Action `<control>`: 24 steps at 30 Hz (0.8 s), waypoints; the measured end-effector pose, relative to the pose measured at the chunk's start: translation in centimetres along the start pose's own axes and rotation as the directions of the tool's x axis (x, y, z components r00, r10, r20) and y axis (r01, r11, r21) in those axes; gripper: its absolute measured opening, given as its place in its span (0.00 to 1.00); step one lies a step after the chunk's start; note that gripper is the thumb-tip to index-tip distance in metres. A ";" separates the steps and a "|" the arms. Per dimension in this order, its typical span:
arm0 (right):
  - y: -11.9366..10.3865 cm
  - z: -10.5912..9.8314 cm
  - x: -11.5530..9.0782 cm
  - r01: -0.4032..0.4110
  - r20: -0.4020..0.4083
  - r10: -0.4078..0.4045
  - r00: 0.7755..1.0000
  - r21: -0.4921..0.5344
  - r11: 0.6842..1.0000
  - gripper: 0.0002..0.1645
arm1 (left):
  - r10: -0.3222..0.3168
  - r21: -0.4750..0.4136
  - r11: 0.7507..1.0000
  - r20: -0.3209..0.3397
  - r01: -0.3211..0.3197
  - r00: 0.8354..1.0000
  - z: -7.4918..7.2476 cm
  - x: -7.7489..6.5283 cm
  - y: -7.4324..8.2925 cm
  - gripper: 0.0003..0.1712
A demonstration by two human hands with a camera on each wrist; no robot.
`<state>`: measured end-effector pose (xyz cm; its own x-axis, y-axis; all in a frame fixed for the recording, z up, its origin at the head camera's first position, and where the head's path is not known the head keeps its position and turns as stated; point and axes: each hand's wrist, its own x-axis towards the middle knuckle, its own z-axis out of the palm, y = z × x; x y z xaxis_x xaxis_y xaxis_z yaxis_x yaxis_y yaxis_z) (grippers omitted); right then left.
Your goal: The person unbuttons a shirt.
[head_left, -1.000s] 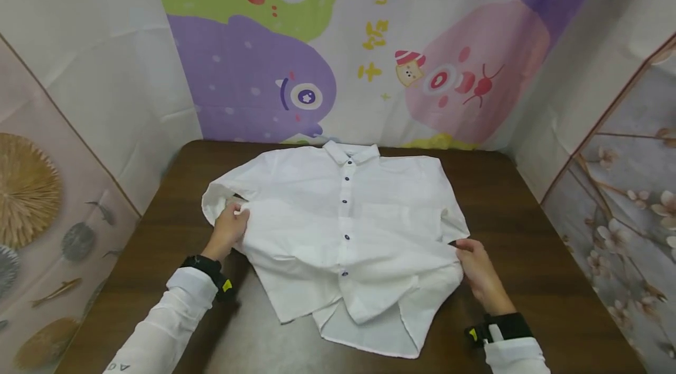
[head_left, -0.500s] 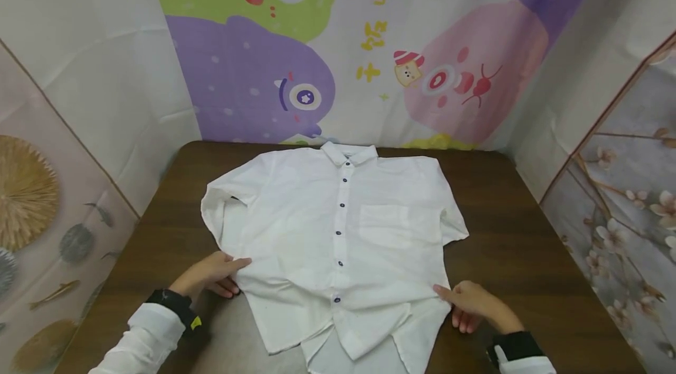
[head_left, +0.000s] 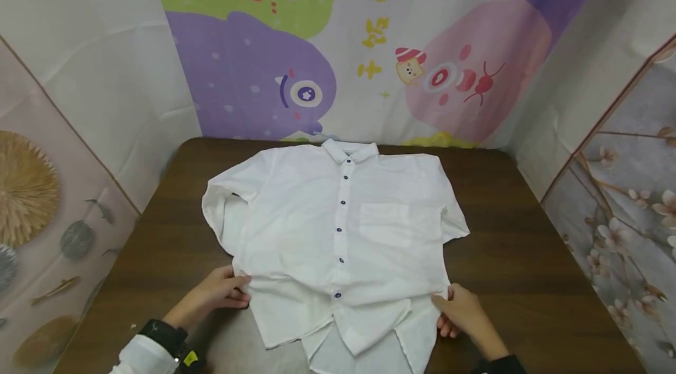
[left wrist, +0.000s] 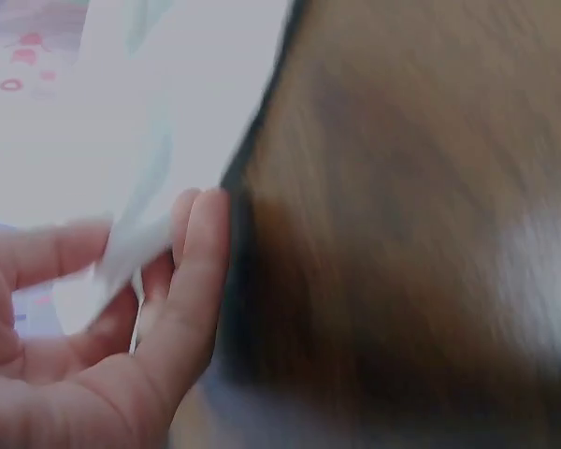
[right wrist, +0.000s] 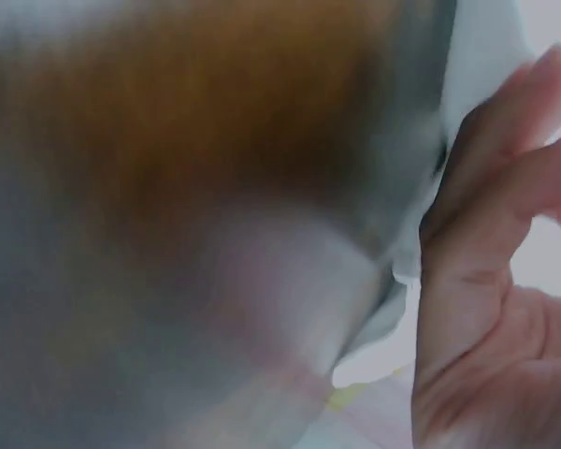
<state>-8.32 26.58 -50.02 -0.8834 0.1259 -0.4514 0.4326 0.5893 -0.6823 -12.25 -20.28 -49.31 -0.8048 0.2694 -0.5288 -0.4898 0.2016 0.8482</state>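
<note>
A white short-sleeved button-up shirt (head_left: pixel 301 215) lies front side up, its collar (head_left: pixel 350 151) at the far edge of the table. Dark buttons run down its middle, and a chest pocket (head_left: pixel 384 224) sits on the right half. My left hand (head_left: pixel 219 292) pinches the shirt's left side edge below the sleeve; the left wrist view shows cloth between thumb and fingers. At the opposite side edge, my right hand (head_left: pixel 460 310) grips the shirt with the thumb on top. Around the lower front the cloth is rumpled, and the hem runs to the bottom of the head view.
The dark brown wooden table (head_left: pixel 520 256) shows on both sides of the shirt. A greyish patch (head_left: pixel 243 344) shows on it at the lower left. Behind stands a cartoon-printed curtain (head_left: pixel 264 80), with pale patterned panels (head_left: pixel 628 204) left and right.
Both hands have moved down the shirt's sides from near the sleeves toward the hem, drawing the lower cloth toward me. The front looks smoother and the pocket shows more clearly.
</note>
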 end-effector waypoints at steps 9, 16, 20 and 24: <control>-0.3 -0.1 0.7 0.019 -0.072 0.001 0.997 0.278 0.960 0.19 | -0.007 -0.330 0.943 -0.128 -0.035 0.992 0.4 0.0 1.1 0.16; -0.5 -0.4 1.0 0.038 -0.007 -0.038 0.999 0.322 0.946 0.37 | 0.105 -0.172 0.971 -0.323 -0.167 0.940 1.0 1.2 1.0 0.17; -0.3 -1.0 1.0 0.113 -0.016 -0.112 0.994 0.154 0.982 0.42 | 0.201 0.206 0.969 -0.351 -0.134 0.915 0.0 0.9 0.8 0.16; 0.1 -1.1 1.2 0.169 0.031 -0.167 0.986 -0.084 0.982 0.44 | 0.267 0.556 0.828 -0.272 -0.075 0.925 -1.0 0.4 0.5 0.20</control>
<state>-9.55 27.63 -50.02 -0.9372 0.0011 -0.3488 0.2604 0.6674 -0.6977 -13.17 -21.06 -49.09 -0.9659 0.0471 -0.2545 -0.1584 0.6701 0.7252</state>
